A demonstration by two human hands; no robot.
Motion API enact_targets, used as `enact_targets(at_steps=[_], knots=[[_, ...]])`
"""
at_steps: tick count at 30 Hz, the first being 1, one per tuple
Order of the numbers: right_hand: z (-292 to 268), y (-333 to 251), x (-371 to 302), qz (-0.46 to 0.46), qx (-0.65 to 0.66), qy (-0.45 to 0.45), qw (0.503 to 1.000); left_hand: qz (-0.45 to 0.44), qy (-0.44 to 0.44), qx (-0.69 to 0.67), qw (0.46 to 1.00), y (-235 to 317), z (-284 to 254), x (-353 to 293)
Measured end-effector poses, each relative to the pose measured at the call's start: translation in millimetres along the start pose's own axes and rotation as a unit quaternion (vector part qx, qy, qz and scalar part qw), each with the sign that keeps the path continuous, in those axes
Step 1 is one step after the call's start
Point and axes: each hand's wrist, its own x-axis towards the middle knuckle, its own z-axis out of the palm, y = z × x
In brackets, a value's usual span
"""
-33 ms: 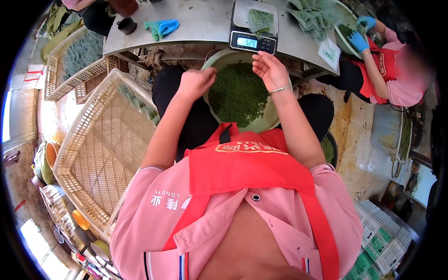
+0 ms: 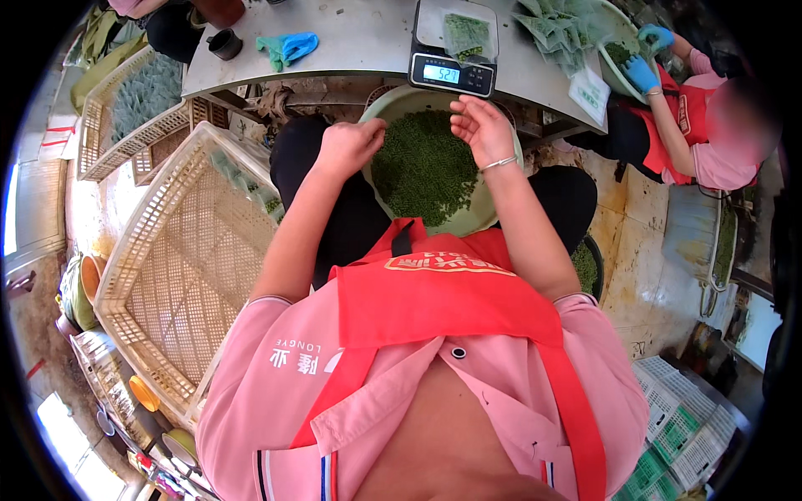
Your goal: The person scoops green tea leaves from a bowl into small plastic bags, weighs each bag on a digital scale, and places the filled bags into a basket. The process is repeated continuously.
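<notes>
A pale green bowl (image 2: 493, 213) full of small dark green leaf bits (image 2: 422, 167) rests on my lap. My left hand (image 2: 351, 146) sits at the bowl's left rim with its fingers curled closed; what is inside them is hidden. My right hand (image 2: 484, 129), a bracelet on its wrist, hovers over the bowl's far right side, fingers loosely apart and holding nothing. Just beyond the bowl, a digital scale (image 2: 451, 75) stands on the grey table (image 2: 359, 37) with a clear packet of green bits (image 2: 466, 33) on its pan.
A large cream lattice basket (image 2: 184, 267) lies at my left, and another holding packets (image 2: 134, 108) is behind it. A blue glove (image 2: 288, 46), a black cup (image 2: 224, 43) and a pile of filled packets (image 2: 560, 29) are on the table. A co-worker's blue-gloved hands (image 2: 643, 71) work at the right.
</notes>
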Motion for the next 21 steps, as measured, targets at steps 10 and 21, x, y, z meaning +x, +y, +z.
enact_targets(at_steps=[10, 21], knots=[[26.0, -27.1, 11.8, -0.348, -0.585, 0.079, 0.728, -0.184, 0.102, -0.266, 0.941, -19.5, 2.9, 39.1], [107.5, -70.9, 49.0, -0.309, -0.846, -0.063, 0.430, -0.029, 0.316, 0.055, 0.947, -35.8, 14.6, 71.2]])
